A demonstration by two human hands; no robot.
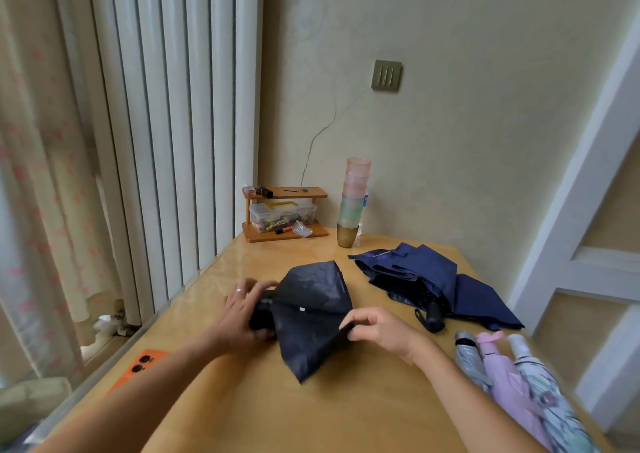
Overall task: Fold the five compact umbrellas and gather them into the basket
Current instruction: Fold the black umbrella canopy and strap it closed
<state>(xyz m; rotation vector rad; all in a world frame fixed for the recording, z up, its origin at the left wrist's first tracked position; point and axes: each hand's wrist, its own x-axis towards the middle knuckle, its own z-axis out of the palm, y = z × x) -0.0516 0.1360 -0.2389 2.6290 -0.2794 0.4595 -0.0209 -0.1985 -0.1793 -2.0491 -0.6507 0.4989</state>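
Down at the near right corner of the tan wooden table [311,414], three rolled compact umbrellas lie side by side: silver-grey umbrella [469,359], pink umbrella [502,373] and white floral umbrella [542,381], all running out of frame. Over on the left, an orange phone [145,366] sits half hidden behind the forearm. Centre table now: the black compact umbrella [311,307] lies with its canopy loose, crumpled and fanned out unevenly. The left hand [242,314] curls round its handle end, covering most of it, and the right hand [381,331] pinches a fold of cloth between thumb and fingertips. Just beyond, the navy blue umbrella [433,279] sprawls loose, black handle and strap pointing this way. Farther back stand stacked pastel plastic cups [355,203] and a small wooden shelf [284,232], its contents too small to read.
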